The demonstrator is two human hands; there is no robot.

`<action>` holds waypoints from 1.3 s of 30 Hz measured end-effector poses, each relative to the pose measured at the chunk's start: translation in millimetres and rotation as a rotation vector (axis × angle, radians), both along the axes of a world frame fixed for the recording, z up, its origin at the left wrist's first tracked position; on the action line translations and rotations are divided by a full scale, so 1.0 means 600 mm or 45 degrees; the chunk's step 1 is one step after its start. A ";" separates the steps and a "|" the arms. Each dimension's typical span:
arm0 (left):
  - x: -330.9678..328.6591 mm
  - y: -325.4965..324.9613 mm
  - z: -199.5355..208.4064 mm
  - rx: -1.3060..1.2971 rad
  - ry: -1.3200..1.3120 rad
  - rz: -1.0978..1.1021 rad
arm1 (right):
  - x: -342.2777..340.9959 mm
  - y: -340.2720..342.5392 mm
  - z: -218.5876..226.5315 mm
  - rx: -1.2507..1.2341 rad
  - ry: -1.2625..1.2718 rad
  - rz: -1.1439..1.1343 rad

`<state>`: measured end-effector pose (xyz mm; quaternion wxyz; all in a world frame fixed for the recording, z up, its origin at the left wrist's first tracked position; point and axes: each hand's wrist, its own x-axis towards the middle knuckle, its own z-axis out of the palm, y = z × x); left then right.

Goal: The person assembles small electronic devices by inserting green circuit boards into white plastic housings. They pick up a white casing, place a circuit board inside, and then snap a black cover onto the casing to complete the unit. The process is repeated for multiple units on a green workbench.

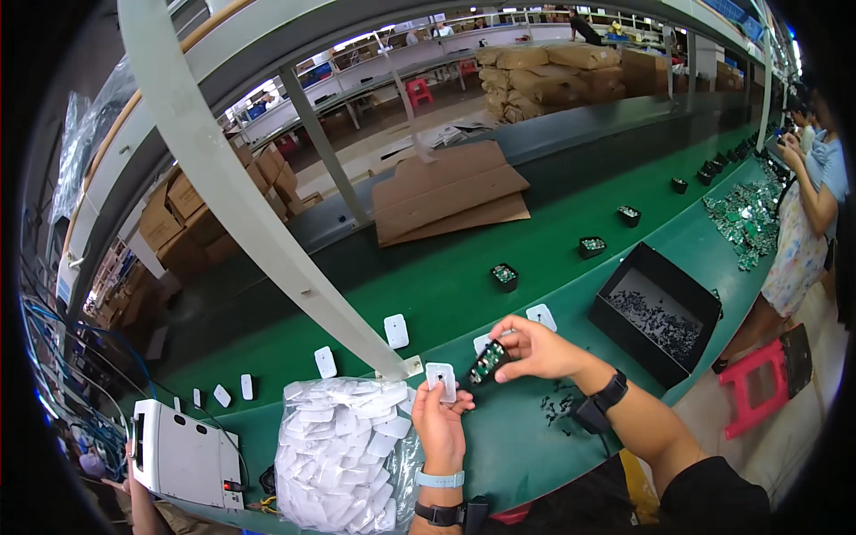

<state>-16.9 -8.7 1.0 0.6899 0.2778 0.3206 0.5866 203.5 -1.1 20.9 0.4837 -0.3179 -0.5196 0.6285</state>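
Note:
Between the fingers of my left hand (pixel 439 428) is a white plastic cover (pixel 440 374), upright, with a small dark spot at its middle. My right hand (pixel 544 349) grips a black housing (pixel 487 364) that is tilted, its green circuit board showing. The two parts are close together, and I cannot tell whether they touch. Behind my right hand lie another white cover (pixel 540 316) and a partly hidden one (pixel 481 342). Small black pieces (pixel 558 407) are scattered on the green table beside my right wrist.
A clear bag of white covers (pixel 334 446) lies left of my left hand. An open black box (pixel 628 349) holds small black pieces. A metal post (pixel 259 214) stands before the green conveyor (pixel 428 299), which carries housings (pixel 504 276) and covers (pixel 396 331). A person (pixel 816 169) works at right.

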 end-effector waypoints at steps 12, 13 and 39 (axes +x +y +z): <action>0.009 0.004 -0.011 -0.027 -0.110 -0.222 | -0.001 -0.005 0.002 0.001 0.068 0.042; 0.014 0.001 -0.007 -0.060 -0.155 -0.204 | 0.000 -0.007 0.004 -0.023 0.032 0.049; 0.010 -0.012 -0.006 0.135 -0.239 -0.412 | -0.012 -0.018 0.019 0.190 -0.097 -0.281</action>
